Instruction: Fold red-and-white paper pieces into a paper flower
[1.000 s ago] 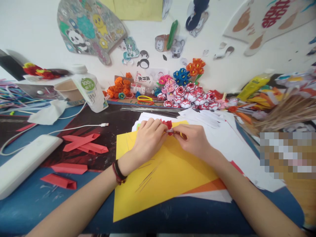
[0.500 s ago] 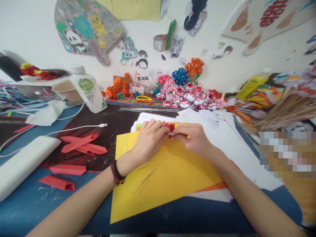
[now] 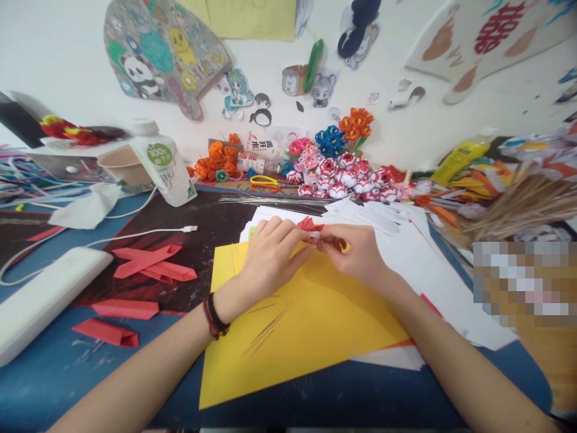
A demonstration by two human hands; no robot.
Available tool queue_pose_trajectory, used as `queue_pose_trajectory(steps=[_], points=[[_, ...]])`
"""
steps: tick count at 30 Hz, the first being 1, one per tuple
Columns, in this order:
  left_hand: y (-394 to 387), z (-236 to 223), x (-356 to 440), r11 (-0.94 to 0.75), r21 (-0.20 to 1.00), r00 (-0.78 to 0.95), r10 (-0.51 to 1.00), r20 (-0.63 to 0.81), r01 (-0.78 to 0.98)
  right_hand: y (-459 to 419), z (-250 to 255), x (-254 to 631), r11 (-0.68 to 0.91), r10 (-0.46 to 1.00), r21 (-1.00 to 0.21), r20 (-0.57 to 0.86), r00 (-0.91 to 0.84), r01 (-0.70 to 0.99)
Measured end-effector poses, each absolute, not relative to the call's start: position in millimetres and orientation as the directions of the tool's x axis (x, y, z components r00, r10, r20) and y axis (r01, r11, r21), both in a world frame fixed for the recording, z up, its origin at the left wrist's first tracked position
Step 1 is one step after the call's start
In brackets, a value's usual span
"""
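Both my hands meet over the far edge of a yellow paper sheet (image 3: 288, 337), pinching a small folded red-and-white paper piece (image 3: 309, 224). My left hand (image 3: 273, 255) is closed on its left side, thumb and fingertips pressed to it. From the right, my right hand (image 3: 351, 249) pinches the same piece between thumb and fingers. My fingers cover part of it, so its full shape is hidden. Several folded red paper strips (image 3: 155, 263) lie to the left on the dark mat, two of them crossed. Nearer me are two more red folded strips (image 3: 126, 309).
White paper sheets (image 3: 406, 270) spread to the right. A white power strip (image 3: 54, 300) and cable lie left. At the back stand a white bottle (image 3: 164, 165), red-and-white paper flowers (image 3: 347, 174) and orange flowers (image 3: 219, 159). Thin sticks (image 3: 523, 198) are at far right.
The red paper piece has turned slightly between my fingers, showing more of its red side above them. My right fingers have shifted a little. The strips on the left lie as before.
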State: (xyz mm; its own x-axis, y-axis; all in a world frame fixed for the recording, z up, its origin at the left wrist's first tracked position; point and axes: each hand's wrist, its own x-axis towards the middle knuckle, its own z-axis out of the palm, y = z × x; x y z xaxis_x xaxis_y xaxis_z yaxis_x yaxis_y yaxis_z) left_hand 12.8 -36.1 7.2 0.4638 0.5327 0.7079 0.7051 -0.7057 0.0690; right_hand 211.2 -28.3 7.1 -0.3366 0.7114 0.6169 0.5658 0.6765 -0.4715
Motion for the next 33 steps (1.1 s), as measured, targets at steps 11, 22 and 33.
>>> queue_pose_trajectory(steps=[11,22,33], points=[[-31,-1,15,-0.655,-0.115,0.541,0.496,0.679,0.746,-30,5,211,0.712,0.681,-0.414,0.605,-0.413,0.568],[-29,-3,15,-0.712,-0.129,0.553,0.404,0.729,0.690,-29,6,210,0.632,0.759,-0.452,0.524,-0.386,0.630],[-33,-4,15,-0.703,-0.153,0.582,0.425,0.693,0.695,-31,12,208,0.587,0.806,-0.542,0.456,-0.376,0.601]])
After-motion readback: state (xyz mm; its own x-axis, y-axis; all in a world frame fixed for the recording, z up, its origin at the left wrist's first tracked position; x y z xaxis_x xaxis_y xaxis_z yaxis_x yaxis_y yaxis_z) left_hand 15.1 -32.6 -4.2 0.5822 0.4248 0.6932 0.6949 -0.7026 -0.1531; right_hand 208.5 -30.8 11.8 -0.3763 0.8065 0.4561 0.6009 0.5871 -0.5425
